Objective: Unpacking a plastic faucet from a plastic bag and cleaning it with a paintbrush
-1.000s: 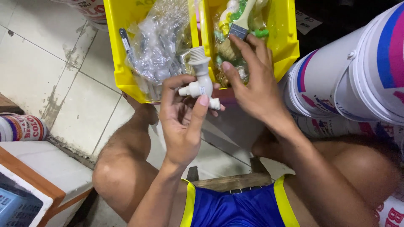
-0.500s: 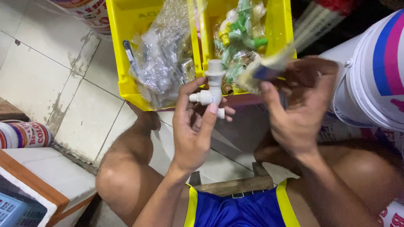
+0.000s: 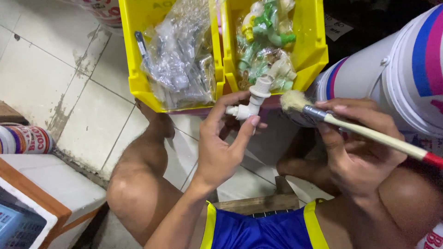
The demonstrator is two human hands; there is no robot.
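Half a second ago my right hand (image 3: 364,147) was still swinging the wooden-handled paintbrush with pale bristles (image 3: 355,129) across; now it lies level, bristle tip just right of the white plastic elbow pipe fitting (image 3: 251,101). My left hand (image 3: 221,143) pinches that fitting between thumb and fingertips, in front of the bins. My right fingers close round the brush ferrule. One brush, one fitting, two yellow plastic bins (image 3: 131,55) of bagged parts, two white paint buckets (image 3: 364,74) on my right.
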